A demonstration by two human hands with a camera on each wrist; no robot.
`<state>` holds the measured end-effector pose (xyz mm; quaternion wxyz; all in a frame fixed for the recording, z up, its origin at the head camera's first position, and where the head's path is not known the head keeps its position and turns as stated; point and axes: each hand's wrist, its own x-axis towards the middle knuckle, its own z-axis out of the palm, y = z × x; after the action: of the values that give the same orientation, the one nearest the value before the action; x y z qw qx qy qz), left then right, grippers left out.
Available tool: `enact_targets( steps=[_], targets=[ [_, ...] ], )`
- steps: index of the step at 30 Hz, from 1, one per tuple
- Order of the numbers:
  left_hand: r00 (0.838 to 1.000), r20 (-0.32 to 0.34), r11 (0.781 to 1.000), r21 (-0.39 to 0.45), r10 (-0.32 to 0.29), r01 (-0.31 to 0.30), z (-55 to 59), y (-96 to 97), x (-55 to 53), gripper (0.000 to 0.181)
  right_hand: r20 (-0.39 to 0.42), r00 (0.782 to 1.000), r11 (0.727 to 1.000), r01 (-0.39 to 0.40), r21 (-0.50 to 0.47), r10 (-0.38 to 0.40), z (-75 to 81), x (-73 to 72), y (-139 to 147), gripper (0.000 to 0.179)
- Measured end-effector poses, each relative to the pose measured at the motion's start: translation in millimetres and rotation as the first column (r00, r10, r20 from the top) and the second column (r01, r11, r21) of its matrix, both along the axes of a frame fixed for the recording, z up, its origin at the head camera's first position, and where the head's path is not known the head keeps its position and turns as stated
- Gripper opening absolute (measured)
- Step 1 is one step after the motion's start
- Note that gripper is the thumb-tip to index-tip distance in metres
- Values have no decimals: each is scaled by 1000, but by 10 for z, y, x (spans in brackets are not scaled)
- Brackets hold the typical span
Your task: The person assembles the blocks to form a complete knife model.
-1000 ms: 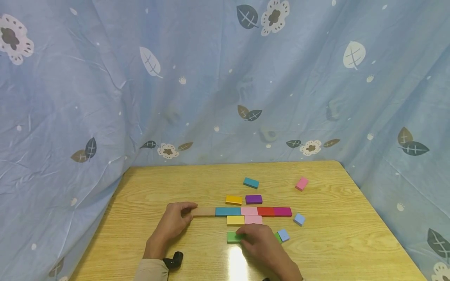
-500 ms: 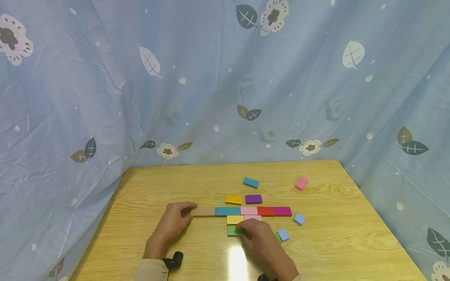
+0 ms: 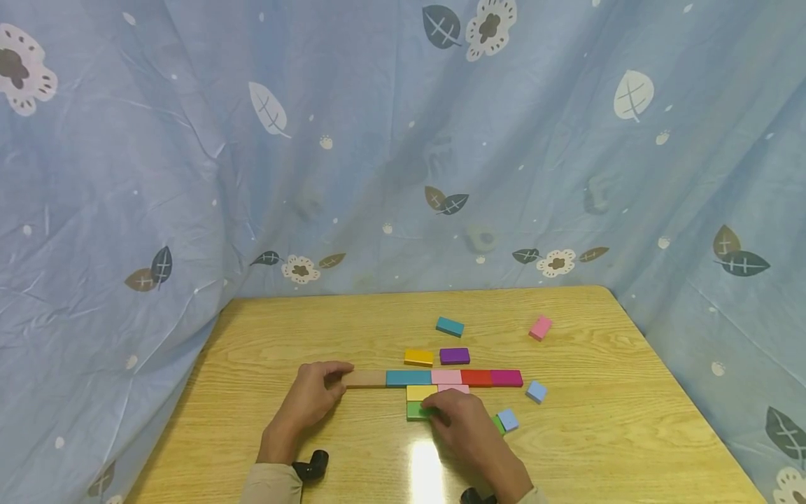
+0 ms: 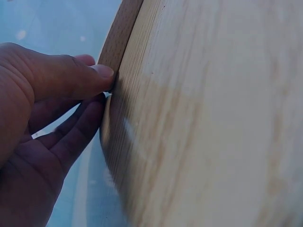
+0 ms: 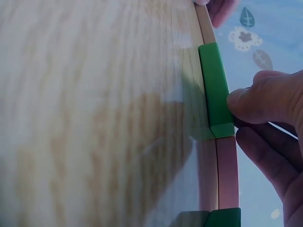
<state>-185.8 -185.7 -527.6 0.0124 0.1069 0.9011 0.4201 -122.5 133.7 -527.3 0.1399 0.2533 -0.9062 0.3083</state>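
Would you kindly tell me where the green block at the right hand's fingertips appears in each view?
Head: below centre, the green block, partly hidden by the right hand.
Left wrist: not in it.
Right wrist: right of centre, gripped by that hand.
Landmark in all three: the tan block, held by the left hand.

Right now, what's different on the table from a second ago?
The right hand has slid the green block away from the person, closing its gap to the light yellow block. Nothing was let go. The left hand still pinches the end of the tan block; other blocks look unmoved.
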Motion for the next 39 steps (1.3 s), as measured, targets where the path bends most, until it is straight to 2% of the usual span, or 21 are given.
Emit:
enact_targets(
  steps=[7, 10, 12, 16, 19, 21, 24, 29, 33, 39],
  targets=[
    [1000, -16, 1000, -11, -9, 9, -9, 0, -1, 39, 11, 1000, 1000, 0, 9, 0, 31, 3, -10, 25],
    [1000, -10, 1000, -11, -3, 3, -11, 4, -2, 39, -8, 1000, 1000, -13, 13, 13, 27, -7, 3, 26],
    [1000, -2, 1000, -6, 4, -4, -13, 10, -6, 39, -24, 999, 999, -30, -12, 30, 24, -20, 33, 25],
    [1000, 5, 1000, 4, 5, -5, -19, 17, -11, 39, -57, 997, 988, -68, -137, 61, 82, -91, 163, 24],
    [1000, 6, 1000, 7, 10, -10, -13, 18, -4, 39, -60, 998, 980, -31, -198, 19, 203, -178, 319, 26],
    [1000, 13, 1000, 10, 15, -15, -10, 19, 3, 39, -58, 997, 981, 30, -191, -42, 289, -244, 437, 25],
    [1000, 15, 1000, 9, 16, -16, -10, 21, 4, 39, -9, 995, 975, 98, -199, -102, 390, -334, 623, 25],
    [1000, 9, 1000, 0, 10, -10, -2, 19, 3, 39, 60, 991, 962, 133, -238, -123, 459, -477, 875, 24],
    [1000, 16, 1000, 0, 10, -10, -8, 16, 11, 39, 121, 987, 954, 139, -264, -110, 463, -578, 986, 24],
    [1000, 6, 1000, 1, 5, -5, -8, 19, 21, 39, 237, 969, 945, 137, -297, -66, 432, -673, 1034, 29]
  ],
)
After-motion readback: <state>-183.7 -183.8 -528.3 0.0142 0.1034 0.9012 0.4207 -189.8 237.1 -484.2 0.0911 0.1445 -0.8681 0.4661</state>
